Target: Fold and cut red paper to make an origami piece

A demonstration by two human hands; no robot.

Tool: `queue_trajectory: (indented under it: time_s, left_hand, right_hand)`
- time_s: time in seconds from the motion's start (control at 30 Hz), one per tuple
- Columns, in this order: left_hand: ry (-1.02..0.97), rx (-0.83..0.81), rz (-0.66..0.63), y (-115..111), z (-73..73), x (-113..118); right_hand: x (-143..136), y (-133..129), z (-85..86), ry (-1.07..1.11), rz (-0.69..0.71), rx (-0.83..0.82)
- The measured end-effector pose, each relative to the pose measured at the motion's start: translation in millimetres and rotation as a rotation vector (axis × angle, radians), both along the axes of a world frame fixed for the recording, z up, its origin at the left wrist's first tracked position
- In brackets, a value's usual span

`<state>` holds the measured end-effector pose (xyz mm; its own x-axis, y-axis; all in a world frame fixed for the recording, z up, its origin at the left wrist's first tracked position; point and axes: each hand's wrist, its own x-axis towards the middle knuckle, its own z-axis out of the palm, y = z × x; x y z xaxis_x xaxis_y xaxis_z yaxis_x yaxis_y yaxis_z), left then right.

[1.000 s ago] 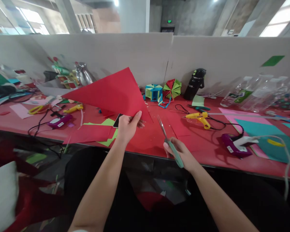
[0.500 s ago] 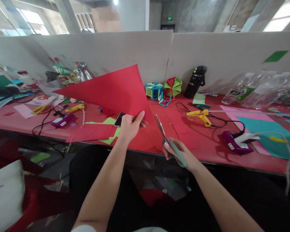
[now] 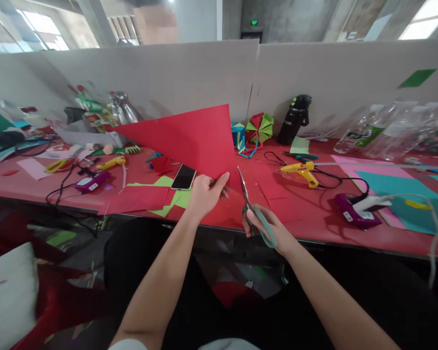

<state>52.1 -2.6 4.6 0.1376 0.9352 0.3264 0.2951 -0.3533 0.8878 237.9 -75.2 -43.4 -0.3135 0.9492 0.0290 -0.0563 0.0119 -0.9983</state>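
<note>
My left hand (image 3: 207, 195) pinches the lower corner of a large red paper sheet (image 3: 193, 141), which rises up and to the left above the table. Green-handled scissors (image 3: 263, 224) are in my right hand (image 3: 268, 226), their blades pointing up and close to the sheet's right edge. Whether the blades touch the paper cannot be made out. Just left of my left hand, a phone (image 3: 183, 177) lies on green paper (image 3: 164, 182) beside red paper pieces (image 3: 138, 198).
On the red table (image 3: 226, 214) are yellow glue guns (image 3: 301, 172), purple power blocks (image 3: 356, 211) with cables, a black bottle (image 3: 295, 119), clear plastic bottles (image 3: 394, 133), folded paper shapes (image 3: 260, 129) and teal sheets (image 3: 397, 194). A grey partition (image 3: 160, 73) stands behind.
My left hand has moved right with the red sheet, closer to the scissors, uncovering more of the phone. The scissors have shifted slightly and point more upright.
</note>
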Motion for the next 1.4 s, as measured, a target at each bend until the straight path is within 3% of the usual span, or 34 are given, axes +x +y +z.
queue_trajectory:
  time_s: [0.37, 1.4]
  left_hand:
    - [-0.041, -0.112, -0.088, -5, -5.8, 15]
    - [-0.168, -0.246, -0.193, -1, -5.9, 5]
  right_hand:
    - [-3, 2, 4.2, 0.018, -0.103, -0.029]
    - [-10, 4, -16.3, 0.047, -0.201, -0.034]
